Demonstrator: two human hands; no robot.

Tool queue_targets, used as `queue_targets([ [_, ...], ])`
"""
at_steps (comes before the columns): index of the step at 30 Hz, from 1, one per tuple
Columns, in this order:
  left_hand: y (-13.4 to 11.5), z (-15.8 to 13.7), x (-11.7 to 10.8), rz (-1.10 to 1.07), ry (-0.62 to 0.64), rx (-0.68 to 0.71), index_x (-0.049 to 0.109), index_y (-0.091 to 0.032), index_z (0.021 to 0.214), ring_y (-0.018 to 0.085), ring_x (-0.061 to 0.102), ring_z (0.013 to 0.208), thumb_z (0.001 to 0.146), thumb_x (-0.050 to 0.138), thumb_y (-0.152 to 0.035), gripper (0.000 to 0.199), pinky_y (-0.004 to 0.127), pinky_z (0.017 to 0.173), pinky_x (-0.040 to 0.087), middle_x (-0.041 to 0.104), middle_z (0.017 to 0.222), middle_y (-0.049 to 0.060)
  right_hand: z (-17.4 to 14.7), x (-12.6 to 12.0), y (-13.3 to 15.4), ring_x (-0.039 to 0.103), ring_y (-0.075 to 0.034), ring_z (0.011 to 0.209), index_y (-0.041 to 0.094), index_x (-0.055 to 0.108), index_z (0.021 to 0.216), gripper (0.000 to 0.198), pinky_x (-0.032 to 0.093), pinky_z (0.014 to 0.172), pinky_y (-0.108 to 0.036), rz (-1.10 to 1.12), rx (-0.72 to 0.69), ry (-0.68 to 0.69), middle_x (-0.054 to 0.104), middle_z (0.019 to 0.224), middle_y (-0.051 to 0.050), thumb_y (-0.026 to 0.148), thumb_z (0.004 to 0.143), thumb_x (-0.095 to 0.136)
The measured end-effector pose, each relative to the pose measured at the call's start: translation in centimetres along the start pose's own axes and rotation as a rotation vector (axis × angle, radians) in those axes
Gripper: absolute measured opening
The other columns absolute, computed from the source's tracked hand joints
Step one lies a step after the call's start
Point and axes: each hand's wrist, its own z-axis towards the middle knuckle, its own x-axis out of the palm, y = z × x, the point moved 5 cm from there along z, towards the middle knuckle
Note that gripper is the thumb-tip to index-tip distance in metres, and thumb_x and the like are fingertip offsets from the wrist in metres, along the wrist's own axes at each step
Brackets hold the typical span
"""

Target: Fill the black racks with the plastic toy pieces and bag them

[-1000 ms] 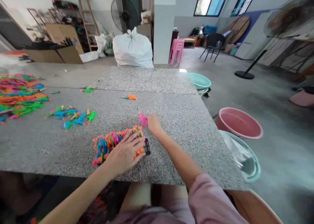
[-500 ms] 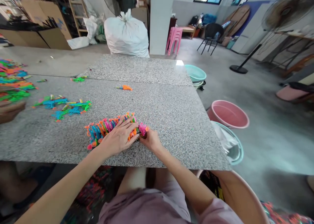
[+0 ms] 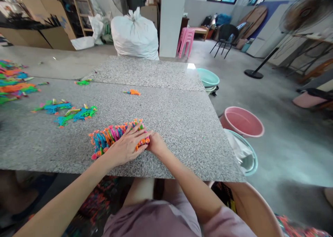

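A tightly packed row of small colourful plastic toys (image 3: 106, 137), with orange and pink round tips, lies on the speckled tabletop close to me. Across the row's right half rests my left hand (image 3: 126, 145), fingers stretched and spread over the toys, thumb on the near side. My right hand (image 3: 156, 144) is closed against the row's right end, touching my left fingertips. Its fingers are mostly hidden, so what they hold cannot be made out. Several loose blue and green toys (image 3: 78, 116) lie to the left. A single orange toy (image 3: 134, 92) sits farther back.
A multicoloured toy pile (image 3: 15, 82) covers the table's far left. A big tied white sack (image 3: 134, 36) stands behind the table. Right of the table edge are a pink tub (image 3: 243, 122), a teal basin (image 3: 208, 77) and a basin holding white plastic (image 3: 240, 152).
My right hand has moved slightly left, up against the row. The pink toy that showed in it is no longer visible there. Another person's hand at the left has gone from view.
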Motion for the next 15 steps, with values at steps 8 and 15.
queue_targets([
  [8, -0.5, -4.0, -1.6, 0.175, -0.086, 0.172, 0.055, -0.027, 0.136, 0.026, 0.048, 0.134, 0.094, 0.055, -0.038, 0.044, 0.046, 0.109, 0.044, 0.057, 0.14, 0.0, -0.6, 0.5, -0.7, 0.069, -0.02, 0.084, 0.018, 0.067, 0.102, 0.029, 0.048, 0.067, -0.023, 0.204, -0.213, 0.289, 0.073, 0.092, -0.004, 0.02, 0.074, 0.074],
  [15, 0.2, -4.1, -1.2, 0.383, -0.154, 0.315, 0.058, -0.031, 0.134, 0.019, 0.057, 0.125, 0.09, 0.059, -0.031, 0.044, 0.031, 0.096, 0.057, 0.058, 0.137, -0.005, 20.0, -4.8, -2.2, 0.047, -0.025, 0.131, 0.017, 0.048, 0.139, 0.044, 0.043, 0.1, -0.036, -0.074, -0.022, -0.222, 0.048, 0.143, -0.016, 0.017, 0.095, 0.05],
])
